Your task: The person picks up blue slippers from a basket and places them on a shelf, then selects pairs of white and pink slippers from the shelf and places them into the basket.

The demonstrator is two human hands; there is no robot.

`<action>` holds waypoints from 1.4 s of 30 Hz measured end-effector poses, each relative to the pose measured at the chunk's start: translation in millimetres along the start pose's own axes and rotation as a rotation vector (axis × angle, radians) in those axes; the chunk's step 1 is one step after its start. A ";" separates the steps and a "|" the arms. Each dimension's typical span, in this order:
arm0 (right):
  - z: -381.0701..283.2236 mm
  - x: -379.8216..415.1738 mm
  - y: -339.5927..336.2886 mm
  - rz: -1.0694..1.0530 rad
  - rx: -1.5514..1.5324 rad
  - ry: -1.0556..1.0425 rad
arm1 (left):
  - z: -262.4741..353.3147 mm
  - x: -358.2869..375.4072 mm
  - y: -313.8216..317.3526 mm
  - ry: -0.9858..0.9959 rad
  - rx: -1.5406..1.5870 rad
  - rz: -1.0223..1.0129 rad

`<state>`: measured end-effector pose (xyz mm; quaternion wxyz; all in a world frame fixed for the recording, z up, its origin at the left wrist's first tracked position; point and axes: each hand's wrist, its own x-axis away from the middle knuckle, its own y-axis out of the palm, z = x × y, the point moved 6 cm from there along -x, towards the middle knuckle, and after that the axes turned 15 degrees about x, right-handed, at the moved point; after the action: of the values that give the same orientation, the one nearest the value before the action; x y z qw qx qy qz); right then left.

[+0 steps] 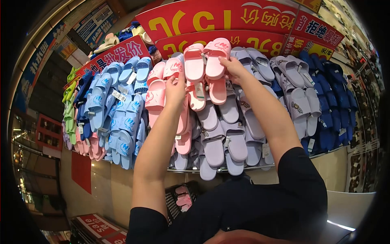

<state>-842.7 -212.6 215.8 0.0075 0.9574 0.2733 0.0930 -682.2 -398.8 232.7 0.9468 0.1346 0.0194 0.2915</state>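
Note:
My right hand [233, 68] grips the edge of a light pink slide slipper [215, 64], with its matching slipper [194, 65] beside it, above the other rows. To the left, my left hand [175, 90] is closed at a pink slipper [173, 67] with a red print. Just beside that hand hangs another pink slipper [155, 96]. More pink slippers [217, 90] with a tag show under the raised pair. Below them hang lilac slippers [213, 147]. My left fingertips are partly hidden by the back of the hand.
Light blue slippers [124, 124] fill the rack on the left; lilac [301, 107] and navy slippers [335, 101] hang at the right. Red price signs [215, 20] stand behind. A dark perforated basket [172, 203] holding pink slippers is below. A sale sign [97, 225] stands lower left.

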 end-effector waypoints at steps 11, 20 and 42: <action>74.6 -76.7 -26.4 0.384 0.278 -0.085 | -167.4 301.2 -249.6 -0.402 0.181 0.568; 50.6 -42.9 -9.9 0.766 0.966 -0.562 | -352.5 592.4 -379.7 -0.792 0.015 0.876; 295.6 227.9 388.3 -0.874 1.504 -0.887 | -490.2 558.2 -467.9 -0.872 -0.221 0.874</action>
<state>-396.3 -412.5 -9.6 -0.4692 0.4745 0.5648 -0.4855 -20.0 -339.8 -340.7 0.6694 0.1378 -0.4556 0.5704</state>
